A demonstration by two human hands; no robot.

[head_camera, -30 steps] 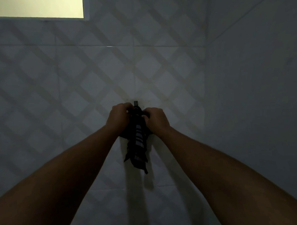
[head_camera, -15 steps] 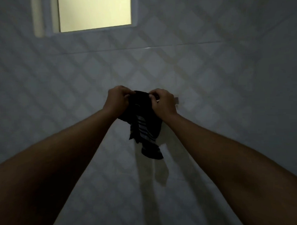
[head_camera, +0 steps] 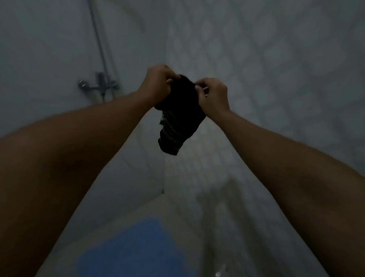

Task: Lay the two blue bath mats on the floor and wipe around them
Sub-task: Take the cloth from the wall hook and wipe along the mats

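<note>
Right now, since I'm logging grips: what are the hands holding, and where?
Both the left hand and right hand pinch a dark striped cloth by its top edge.

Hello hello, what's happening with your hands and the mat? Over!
Left hand and right hand both gripping dark striped cloth, held up. One blue mat on floor below. Nothing in the way.

The floor (head_camera: 186,225) fills the lower middle of the frame, pale and dim, meeting the walls at a corner just above the centre of the lower half. A blue bath mat (head_camera: 132,256) lies flat on it in the lower centre, its far edge near the left wall line and its near part running off the bottom edge. To the right of the mat, near the bottom, a small bright glint (head_camera: 218,274) shows on the bare floor; what it is cannot be told.
</note>
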